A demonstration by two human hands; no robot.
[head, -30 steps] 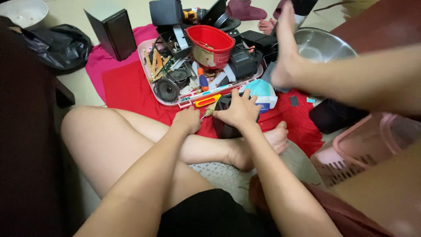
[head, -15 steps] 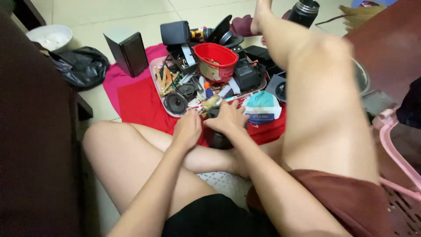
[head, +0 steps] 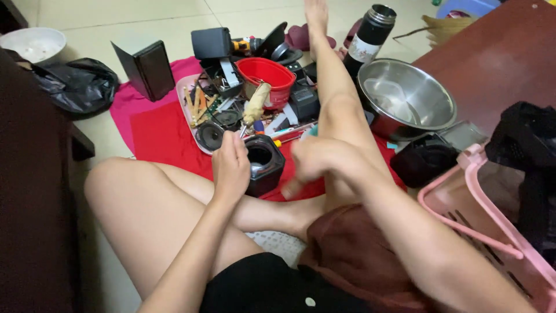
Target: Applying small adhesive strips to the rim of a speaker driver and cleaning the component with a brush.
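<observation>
I sit on the floor with my right leg stretched out over a red cloth (head: 159,136). A small black cube-shaped box (head: 265,165) with a round hole on top stands on the cloth in front of my shin. My left hand (head: 230,167) lies against the box's left side, its fingers closed round the shaft of a pale-handled screwdriver (head: 256,103) that sticks up from it. My right hand (head: 315,162) is just right of the box, blurred, with its fingers curled and nothing visible in it.
A pale tray (head: 191,119) of tools and parts, a red bowl (head: 266,74) and a round speaker cone (head: 209,136) lie beyond the box. To the right are a steel bowl (head: 405,98), a black flask (head: 370,35) and a pink basket (head: 492,220). A black bag (head: 81,84) lies at the left.
The view has dropped closer. My right leg has swung toward the middle. The black box now stands between my hands, the screwdriver is raised, and my right hand has come off to the right.
</observation>
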